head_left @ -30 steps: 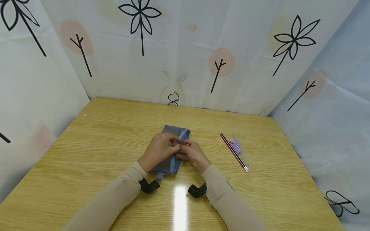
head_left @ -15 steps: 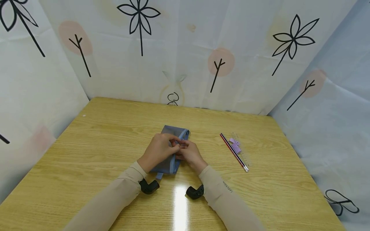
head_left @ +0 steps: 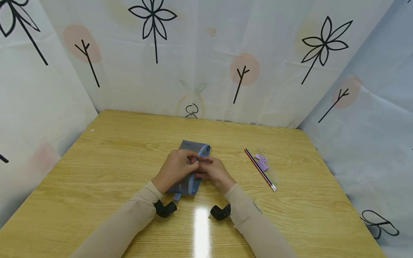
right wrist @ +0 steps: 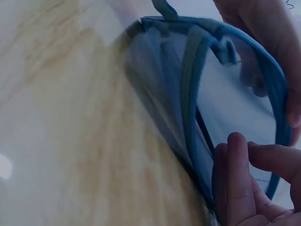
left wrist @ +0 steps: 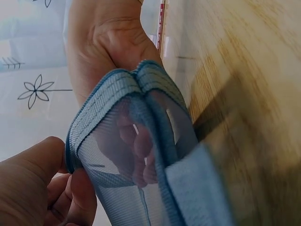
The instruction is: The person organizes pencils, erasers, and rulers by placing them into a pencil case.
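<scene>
Head view: we see the blue mesh pouch [head_left: 190, 168] lying mid-table [head_left: 96, 172], long axis running away from us, our left hand [head_left: 175, 168] and right hand [head_left: 214, 171] both on it, equally near; pencil [head_left: 260, 170] and clear ruler [head_left: 269, 168] well apart to the right
Left wrist view: our left fingers [left wrist: 70, 197] curl onto the webbing edge [left wrist: 94, 103], holding the mouth apart
Right wrist view: our right fingertips [right wrist: 237, 169] pinch the sheer mesh by its rim [right wrist: 277, 94]; soft, limp netting, woven trim
</scene>
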`<state>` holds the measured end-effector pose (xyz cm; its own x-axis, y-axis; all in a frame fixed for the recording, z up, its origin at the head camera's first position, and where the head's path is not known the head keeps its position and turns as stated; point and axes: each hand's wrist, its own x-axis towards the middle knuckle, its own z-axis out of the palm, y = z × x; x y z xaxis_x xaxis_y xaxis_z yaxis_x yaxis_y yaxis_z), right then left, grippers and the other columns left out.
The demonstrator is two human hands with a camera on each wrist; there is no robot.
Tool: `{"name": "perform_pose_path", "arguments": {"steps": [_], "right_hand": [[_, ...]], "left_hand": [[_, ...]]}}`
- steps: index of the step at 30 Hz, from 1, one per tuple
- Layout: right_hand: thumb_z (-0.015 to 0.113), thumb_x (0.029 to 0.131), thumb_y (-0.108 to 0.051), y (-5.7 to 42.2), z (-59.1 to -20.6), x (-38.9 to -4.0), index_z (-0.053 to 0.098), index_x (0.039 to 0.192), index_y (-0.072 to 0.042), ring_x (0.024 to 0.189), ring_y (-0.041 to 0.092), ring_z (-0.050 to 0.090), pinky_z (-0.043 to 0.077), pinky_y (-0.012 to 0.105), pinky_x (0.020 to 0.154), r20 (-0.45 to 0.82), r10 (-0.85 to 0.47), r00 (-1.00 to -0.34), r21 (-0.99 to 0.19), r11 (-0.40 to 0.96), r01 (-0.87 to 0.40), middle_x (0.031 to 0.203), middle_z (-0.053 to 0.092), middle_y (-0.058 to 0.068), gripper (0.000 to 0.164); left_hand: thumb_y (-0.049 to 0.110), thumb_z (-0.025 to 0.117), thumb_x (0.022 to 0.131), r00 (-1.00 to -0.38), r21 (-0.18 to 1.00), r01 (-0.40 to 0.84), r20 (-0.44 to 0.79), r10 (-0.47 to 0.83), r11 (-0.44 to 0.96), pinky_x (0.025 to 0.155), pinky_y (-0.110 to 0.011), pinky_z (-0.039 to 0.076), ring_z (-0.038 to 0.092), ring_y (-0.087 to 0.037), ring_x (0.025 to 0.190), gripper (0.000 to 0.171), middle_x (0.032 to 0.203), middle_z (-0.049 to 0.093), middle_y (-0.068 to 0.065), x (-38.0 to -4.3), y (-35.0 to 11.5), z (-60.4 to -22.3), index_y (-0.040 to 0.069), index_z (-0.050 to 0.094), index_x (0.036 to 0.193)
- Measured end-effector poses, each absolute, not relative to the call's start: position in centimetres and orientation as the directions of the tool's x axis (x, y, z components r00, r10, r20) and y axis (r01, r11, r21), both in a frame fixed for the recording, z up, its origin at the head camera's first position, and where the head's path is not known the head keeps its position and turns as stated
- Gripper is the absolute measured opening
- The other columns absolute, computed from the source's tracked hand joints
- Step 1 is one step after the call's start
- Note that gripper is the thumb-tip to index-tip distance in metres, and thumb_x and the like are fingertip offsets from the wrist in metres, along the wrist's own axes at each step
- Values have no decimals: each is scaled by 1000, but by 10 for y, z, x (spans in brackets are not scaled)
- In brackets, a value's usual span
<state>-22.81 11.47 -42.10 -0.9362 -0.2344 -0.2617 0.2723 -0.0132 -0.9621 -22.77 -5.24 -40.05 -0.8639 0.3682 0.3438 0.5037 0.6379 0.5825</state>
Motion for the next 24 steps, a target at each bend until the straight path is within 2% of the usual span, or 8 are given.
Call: {"name": "perform_pose_path", "arguments": {"steps": [3,7,9,11,13,16,20,24], "right_hand": [[58,97,-4,123,-415,-230,50,135,8,94,20,70,56,37,88,-280,-257,-925,-956,-13,293,123,61,24,40],[56,99,-6,141,-405,-233,48,138,7,106,30,67,53,40,93,-278,-261,-924,-960,50,275,127,57,27,42],[57,98,-7,152,-399,-234,49,138,5,108,35,66,54,42,90,-241,-215,-946,-966,145,213,126,58,26,42],[60,97,-8,163,-396,-235,53,135,3,102,36,66,57,41,83,-159,-124,-979,-943,313,113,121,60,25,41],[63,95,-9,175,-396,-237,57,131,2,92,34,67,57,40,75,-39,-4,-999,-847,531,31,112,63,21,38],[66,92,-6,195,-398,-241,62,124,3,84,31,67,55,39,68,124,116,-985,-623,782,14,105,66,21,34],[66,90,-1,217,-395,-242,65,118,8,83,35,68,56,43,69,205,148,-968,-442,896,44,105,67,27,29],[65,90,0,233,-392,-237,66,116,9,80,36,69,56,45,68,185,164,-969,-382,920,83,109,67,28,28]], "left_hand": [[12,70,86,-863,579,505,350,365,640,42,-20,31,37,-3,41,15,70,64,8,-228,-53,-401,11,78,98],[13,72,86,-867,585,499,350,356,640,43,-21,34,43,-3,43,13,70,64,8,-228,-53,-401,11,78,98],[13,71,87,-871,590,491,344,351,641,43,-21,33,42,-4,42,14,70,64,9,-229,-53,-401,11,78,98],[12,71,87,-874,594,486,340,348,641,43,-20,31,41,-4,42,14,70,64,9,-229,-54,-401,11,79,98],[13,70,87,-875,594,485,339,347,643,43,-20,29,38,-4,41,15,70,64,9,-229,-54,-401,11,79,98],[13,69,87,-874,592,486,341,346,642,43,-19,27,34,-3,41,15,71,64,9,-228,-55,-401,11,79,98],[12,69,86,-877,596,481,338,342,643,42,-19,25,31,-3,40,15,70,64,9,-227,-56,-400,11,78,98],[11,68,86,-873,600,487,341,347,635,42,-19,25,30,-3,40,16,70,64,8,-227,-56,-400,10,78,98]]}}
